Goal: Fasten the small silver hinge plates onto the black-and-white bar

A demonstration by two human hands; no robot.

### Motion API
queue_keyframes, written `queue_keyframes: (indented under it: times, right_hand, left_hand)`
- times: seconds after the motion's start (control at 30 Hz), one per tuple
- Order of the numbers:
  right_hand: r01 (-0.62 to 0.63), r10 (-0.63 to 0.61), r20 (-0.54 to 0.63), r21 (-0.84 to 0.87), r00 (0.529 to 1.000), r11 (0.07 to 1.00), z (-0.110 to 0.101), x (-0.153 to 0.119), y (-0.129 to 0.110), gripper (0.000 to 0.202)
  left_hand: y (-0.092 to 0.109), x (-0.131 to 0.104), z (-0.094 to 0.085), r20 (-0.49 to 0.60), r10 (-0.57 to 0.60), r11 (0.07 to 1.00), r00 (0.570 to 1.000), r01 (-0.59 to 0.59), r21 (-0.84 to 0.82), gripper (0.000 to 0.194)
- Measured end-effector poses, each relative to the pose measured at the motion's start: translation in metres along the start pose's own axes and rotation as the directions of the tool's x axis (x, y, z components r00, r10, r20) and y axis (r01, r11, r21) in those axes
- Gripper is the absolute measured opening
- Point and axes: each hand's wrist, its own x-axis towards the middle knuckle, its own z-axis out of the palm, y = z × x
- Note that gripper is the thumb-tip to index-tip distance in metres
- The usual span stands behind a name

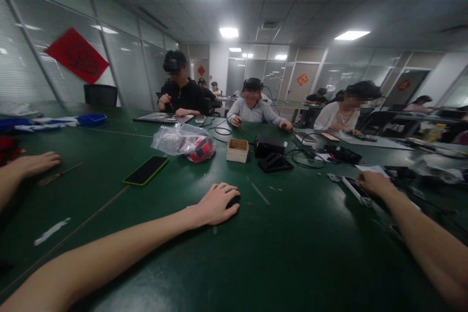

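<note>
My left hand rests palm down on the green table, its fingers spread and a ring on one of them. A dark patch shows between its thumb and forefinger; I cannot tell whether it is shadow or an object. Over to the right, my right hand grips the near side of a slim, white-edged device shaped like a phone, which lies on the table. Its fingertips are partly hidden. Just beyond that device's far end is a small metallic piece.
Ahead stand a small cardboard box, a black device, a bagged red item and a green-edged phone. Cables and parts crowd the right. Another person's hand lies at left beside a thin tool. Several people sit opposite.
</note>
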Motion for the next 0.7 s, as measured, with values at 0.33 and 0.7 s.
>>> queue_keyframes:
  times: [0.33,0.7]
  right_hand:
    - [0.187,-0.186,0.064,-0.014,0.981,0.982,-0.02,0.021,-0.046,0.027]
    - [0.209,-0.209,0.223,0.024,0.952,0.978,0.0,0.039,-0.081,0.031]
  left_hand:
    - [0.0,0.0,0.001,0.003,-0.004,1.0,1.0,0.004,0.008,0.035]
    - [0.0,-0.001,0.0,0.001,0.002,1.0,1.0,-0.002,-0.001,0.036]
